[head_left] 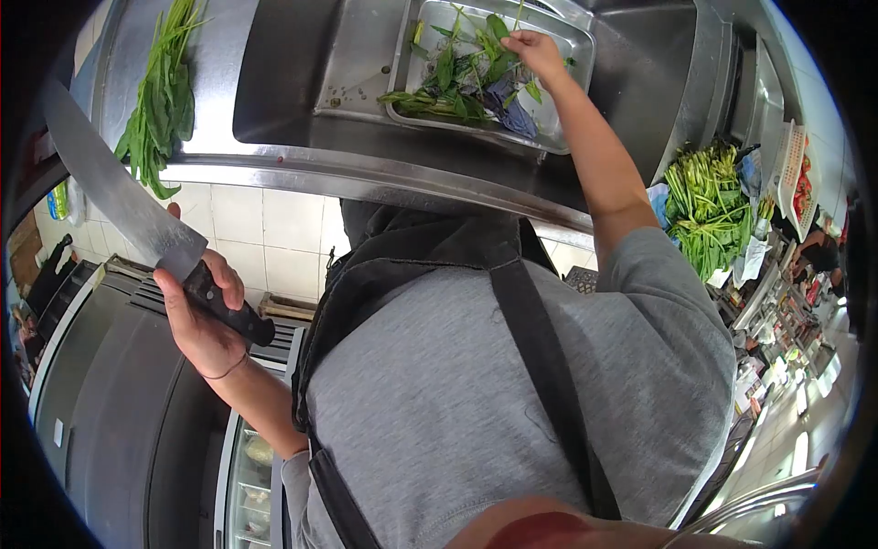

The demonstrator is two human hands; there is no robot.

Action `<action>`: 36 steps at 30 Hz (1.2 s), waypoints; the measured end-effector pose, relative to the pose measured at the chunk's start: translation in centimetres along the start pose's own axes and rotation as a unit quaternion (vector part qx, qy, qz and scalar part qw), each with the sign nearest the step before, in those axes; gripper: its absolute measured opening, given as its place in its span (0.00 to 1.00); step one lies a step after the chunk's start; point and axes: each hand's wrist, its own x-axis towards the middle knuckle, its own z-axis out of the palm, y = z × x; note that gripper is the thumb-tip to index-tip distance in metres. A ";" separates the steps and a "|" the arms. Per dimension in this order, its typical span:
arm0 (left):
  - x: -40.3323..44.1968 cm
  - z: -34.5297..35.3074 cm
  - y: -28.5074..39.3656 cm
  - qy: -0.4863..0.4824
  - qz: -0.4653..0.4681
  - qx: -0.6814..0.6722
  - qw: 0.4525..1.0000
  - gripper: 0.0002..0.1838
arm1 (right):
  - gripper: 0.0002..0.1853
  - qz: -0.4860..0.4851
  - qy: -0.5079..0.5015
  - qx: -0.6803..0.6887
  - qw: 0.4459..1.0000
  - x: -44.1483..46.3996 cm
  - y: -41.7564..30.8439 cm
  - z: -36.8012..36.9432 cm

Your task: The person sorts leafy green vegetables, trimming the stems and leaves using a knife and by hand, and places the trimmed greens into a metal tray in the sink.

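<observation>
At the left, my left hand [203, 316] is wrapped around the black handle of a large kitchen knife [114, 178], whose broad blade points up and to the left, beyond the counter edge. My right hand [538, 55] reaches over a metal tray [553, 133], with its fingertips pinched on a leafy green [501, 62]. Loose leaves and stems lie scattered in that tray, along with a crumpled dark blue-purple piece [510, 108] that I cannot identify. A bunch of long-leaved greens [163, 105] lies on the steel counter, above the knife.
The tray rests over a stainless steel sink [631, 82]. A large heap of greens [709, 201] stands at the right, with a basket [788, 174] of red produce beyond it. Grey cabinets [128, 384] are at the lower left. Another person [819, 252] shows at the far right.
</observation>
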 end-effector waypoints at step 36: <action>-0.6 1.0 -0.6 -0.024 -0.010 0.022 0.999 0.40 | 0.12 -0.097 -0.006 -0.267 0.959 -7.0 -9.9 -4.1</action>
